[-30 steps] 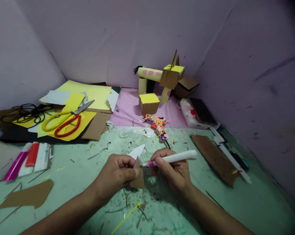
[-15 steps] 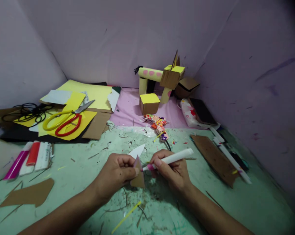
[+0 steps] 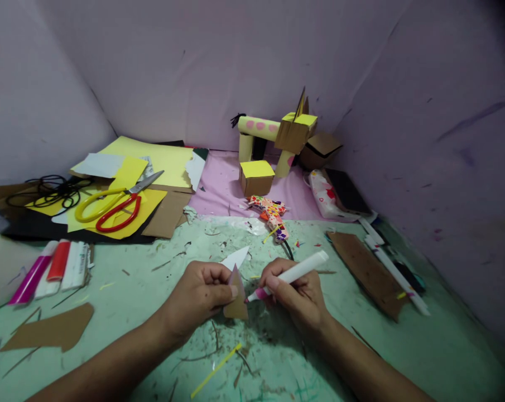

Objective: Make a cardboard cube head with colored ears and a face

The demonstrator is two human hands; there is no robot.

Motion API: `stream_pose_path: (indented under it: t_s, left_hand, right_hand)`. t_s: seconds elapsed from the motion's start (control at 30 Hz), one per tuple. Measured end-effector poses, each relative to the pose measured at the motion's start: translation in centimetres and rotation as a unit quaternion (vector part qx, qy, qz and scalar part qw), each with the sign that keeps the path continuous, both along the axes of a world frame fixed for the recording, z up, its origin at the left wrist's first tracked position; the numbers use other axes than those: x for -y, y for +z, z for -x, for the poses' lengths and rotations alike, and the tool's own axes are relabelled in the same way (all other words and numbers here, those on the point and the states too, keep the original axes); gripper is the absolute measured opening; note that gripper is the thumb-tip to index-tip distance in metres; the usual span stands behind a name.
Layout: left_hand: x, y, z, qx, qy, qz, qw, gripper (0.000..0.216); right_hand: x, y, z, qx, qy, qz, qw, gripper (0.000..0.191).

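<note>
My left hand [image 3: 202, 298] pinches a small pointed cardboard piece [image 3: 236, 307] between thumb and fingers, its tip up. In my right hand [image 3: 296, 293] is a white marker [image 3: 303, 267] with a pink end, held like a pen. The marker's nib is at the right edge of the cardboard piece; whether it touches, I cannot tell. Behind my left hand lies a white pointed paper piece [image 3: 237, 255], partly hidden. Farther back stands an animal-like figure [image 3: 258, 127] of yellow tubes with pink spots and a cardboard box head. A yellow-topped box [image 3: 256, 180] sits before it.
Scissors [image 3: 124, 202] lie on stacked paper and cardboard at the left. Glue sticks or markers [image 3: 58, 268] and a cardboard scrap [image 3: 51, 329] are nearer. A flower-patterned glue gun [image 3: 271, 215] lies behind my hands. Brown cardboard [image 3: 367, 273] lies at the right.
The marker's nib has moved down along the right edge of the cardboard piece, and my right hand has shifted slightly with it. My left hand holds nearly still.
</note>
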State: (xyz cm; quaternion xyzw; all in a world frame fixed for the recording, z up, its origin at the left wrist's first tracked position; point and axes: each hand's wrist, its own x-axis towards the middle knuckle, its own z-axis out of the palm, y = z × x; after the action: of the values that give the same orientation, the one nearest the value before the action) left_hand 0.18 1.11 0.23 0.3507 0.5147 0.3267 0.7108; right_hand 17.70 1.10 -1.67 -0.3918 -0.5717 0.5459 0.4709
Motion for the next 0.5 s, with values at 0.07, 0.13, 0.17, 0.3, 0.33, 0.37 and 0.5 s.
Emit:
stream_pose_path:
  t_s: [0.07,0.13,0.17,0.3,0.33,0.37,0.5]
  left_hand:
    - [0.00,0.08,-0.02,0.006,0.007,0.000,1.000,0.015]
    - [-0.06,0.14,-0.05,0.010,0.008,-0.003,1.000,0.015]
    - [-0.11,0.15,-0.07,0.012,0.007,-0.004,1.000,0.016]
    - [-0.27,0.17,-0.11,0.004,0.000,-0.009,1.000,0.016]
    - [-0.27,0.18,-0.12,0.000,-0.002,-0.009,1.000,0.016]
    - [-0.26,0.20,-0.12,-0.003,-0.003,-0.009,1.000,0.016]
    - [-0.09,0.35,-0.08,-0.004,-0.001,-0.010,1.000,0.016]
  right_hand:
    - [0.02,0.10,0.08,0.016,0.018,0.003,1.000,0.017]
    - [0.09,0.23,0.09,0.028,0.047,0.010,0.998,0.016]
    - [0.12,0.29,0.07,0.028,0.062,0.015,0.998,0.016]
    - [0.15,0.30,-0.12,-0.014,0.056,0.026,0.998,0.018]
    - [0.12,0.26,-0.16,-0.021,0.040,0.023,0.999,0.018]
    - [0.09,0.22,-0.17,-0.020,0.026,0.015,0.999,0.018]
    - [0.11,0.14,-0.08,0.025,0.039,-0.013,0.999,0.016]
